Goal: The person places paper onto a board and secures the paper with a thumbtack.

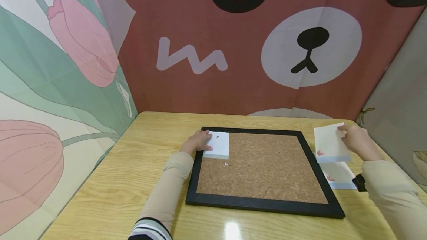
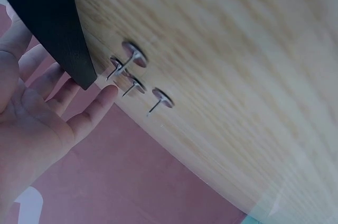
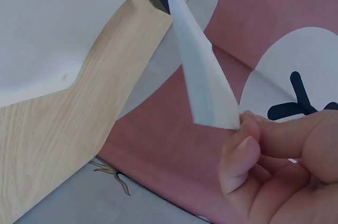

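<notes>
In the head view my left hand rests at the upper left corner of a black-framed cork board, its fingers touching a white paper with a tack near its top. The left wrist view shows the left hand with fingers extended by the black frame, beside several metal thumbtacks on the wood. My right hand pinches the edge of a cream paper sheet, raised right of the board. In the right wrist view, thumb and finger hold the sheet's corner.
Another cream sheet lies on the wooden table at the board's right. Small shiny pieces sit on the cork below the white paper. A black object shows by the right sleeve. Printed cloth hangs behind the table.
</notes>
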Motion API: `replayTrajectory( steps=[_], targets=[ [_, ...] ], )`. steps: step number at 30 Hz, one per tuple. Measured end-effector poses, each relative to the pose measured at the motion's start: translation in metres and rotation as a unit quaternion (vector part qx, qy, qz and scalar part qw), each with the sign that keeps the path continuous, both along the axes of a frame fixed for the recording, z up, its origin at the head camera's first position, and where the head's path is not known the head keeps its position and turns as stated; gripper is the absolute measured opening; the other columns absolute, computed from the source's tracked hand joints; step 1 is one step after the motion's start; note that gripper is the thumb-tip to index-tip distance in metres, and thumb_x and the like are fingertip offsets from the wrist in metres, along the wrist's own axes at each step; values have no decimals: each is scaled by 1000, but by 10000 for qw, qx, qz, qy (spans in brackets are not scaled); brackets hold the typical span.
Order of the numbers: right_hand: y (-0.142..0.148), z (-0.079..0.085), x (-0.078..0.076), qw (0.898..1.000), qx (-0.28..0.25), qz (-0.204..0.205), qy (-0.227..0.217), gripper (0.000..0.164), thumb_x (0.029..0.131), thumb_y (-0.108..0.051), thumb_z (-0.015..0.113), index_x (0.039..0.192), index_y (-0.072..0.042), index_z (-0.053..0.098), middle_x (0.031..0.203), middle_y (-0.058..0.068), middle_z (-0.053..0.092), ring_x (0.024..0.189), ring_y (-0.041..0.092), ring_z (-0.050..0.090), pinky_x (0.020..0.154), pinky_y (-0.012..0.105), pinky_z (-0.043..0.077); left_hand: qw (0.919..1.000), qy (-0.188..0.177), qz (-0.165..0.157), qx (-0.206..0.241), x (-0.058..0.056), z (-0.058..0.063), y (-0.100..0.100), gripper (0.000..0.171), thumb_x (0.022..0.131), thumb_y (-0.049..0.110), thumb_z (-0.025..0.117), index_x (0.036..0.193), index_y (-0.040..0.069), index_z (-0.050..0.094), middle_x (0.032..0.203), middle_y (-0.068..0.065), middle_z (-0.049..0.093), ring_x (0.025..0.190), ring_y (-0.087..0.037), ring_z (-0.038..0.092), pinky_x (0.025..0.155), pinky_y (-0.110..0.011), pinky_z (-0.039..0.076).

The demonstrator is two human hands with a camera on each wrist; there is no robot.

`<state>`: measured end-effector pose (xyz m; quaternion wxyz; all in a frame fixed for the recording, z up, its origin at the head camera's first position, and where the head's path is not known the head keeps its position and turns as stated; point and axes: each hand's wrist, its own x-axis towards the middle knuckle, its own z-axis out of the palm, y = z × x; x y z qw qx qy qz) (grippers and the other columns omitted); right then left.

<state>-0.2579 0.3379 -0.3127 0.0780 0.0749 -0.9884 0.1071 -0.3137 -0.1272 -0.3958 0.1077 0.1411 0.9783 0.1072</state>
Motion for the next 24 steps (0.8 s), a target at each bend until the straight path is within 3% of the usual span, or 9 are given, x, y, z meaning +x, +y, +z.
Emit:
replayTrajectory(
  steps=[5, 10, 24],
  targets=[
    [-7, -1, -1, 9991, -409, 74, 68, 33, 75, 10, 53, 105, 23, 45, 82, 36, 55, 73, 45, 55, 59, 47, 45, 10000, 15, 17, -13, 0, -1, 0, 64, 81, 32, 64, 136, 12, 39, 145, -6, 23, 131, -28, 17, 103, -42, 20],
    [-18, -4, -3, 9955, -893, 129, -304, 36, 78, 11, 52, 110, 25, 41, 79, 34, 54, 56, 25, 55, 47, 31, 43, 10000, 17, 32, -19, 0, -1, 0, 64, 81, 32, 64, 136, 12, 39, 145, -6, 23, 131, -28, 18, 103, -42, 20],
    [-49, -18, -10, 9845, -1578, 415, -648, 34, 84, 7, 48, 115, 22, 41, 70, 19, 58, 54, 19, 55, 49, 31, 47, 10000, -17, 53, -53, -1, -1, 0, 64, 82, 34, 63, 137, 13, 38, 145, -5, 23, 132, -27, 17, 103, -42, 20]
  ],
)
